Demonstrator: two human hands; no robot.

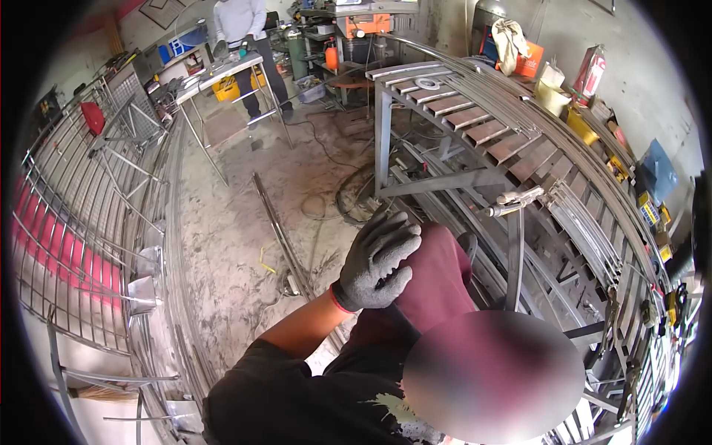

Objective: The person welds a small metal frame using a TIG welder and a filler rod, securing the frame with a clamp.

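My left hand (378,261), in a grey work glove with a dark cuff, is raised in front of me over my maroon trouser leg (434,278). Its fingers are loosely bent with a gap beside the thumb, and nothing shows in them. The bare forearm comes up from a black sleeve at the lower left. Long metal bars (278,230) lie on the floor just beyond that hand. To its right stands a steel post with a clamp-like metal tool (515,202) on top. A blurred oval covers the lower right, and my right hand does not show.
A slatted steel workbench (475,126) bearing metal rods runs along the right. Metal grilles (67,245) lean at the left. At the back a person (241,30) stands behind a small table (219,72). A cable (319,141) trails over the dusty floor.
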